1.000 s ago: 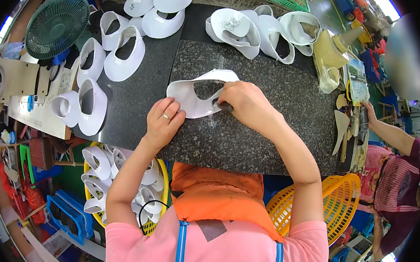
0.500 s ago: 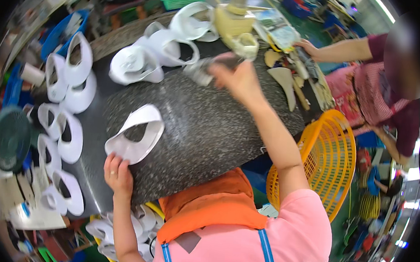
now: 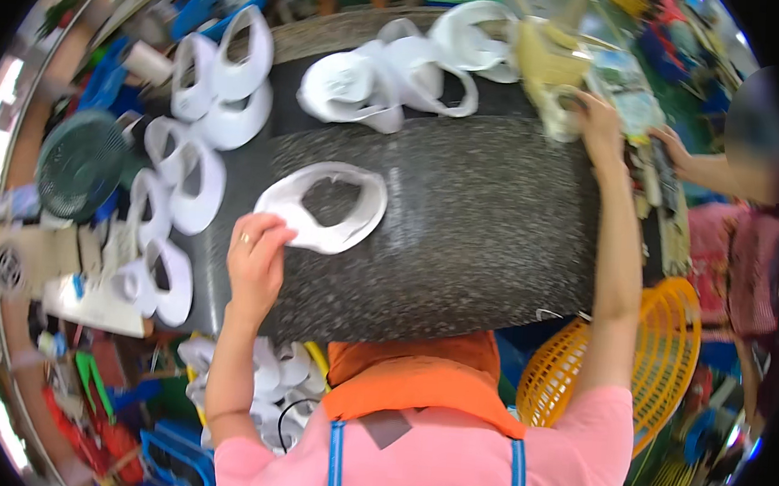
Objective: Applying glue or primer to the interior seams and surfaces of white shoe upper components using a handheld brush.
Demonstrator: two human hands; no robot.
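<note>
A white curved piece with an oval opening, like a shoe upper (image 3: 325,237), lies on the dark speckled slab (image 3: 461,248). My left hand (image 3: 257,265) pinches its lower left edge between thumb and fingers. Out at the far right, my right hand (image 3: 601,131) reaches to a pale yellow cup (image 3: 557,119) at the foot of a yellow pot-like stand (image 3: 547,60). Its fingers are curled at the cup's rim; what they grip is hidden.
White uppers (image 3: 351,87) stand along the slab's far edge, and more uppers (image 3: 199,185) down the left side. A yellow basket (image 3: 556,377) is at the near right. A co-worker's hand (image 3: 676,153) rests by tools at the right edge.
My right hand has moved right, from above the slab with a blurred grey thing in it, to the yellow cup. The white upper has turned, my left hand still on its edge. The view has shifted.
</note>
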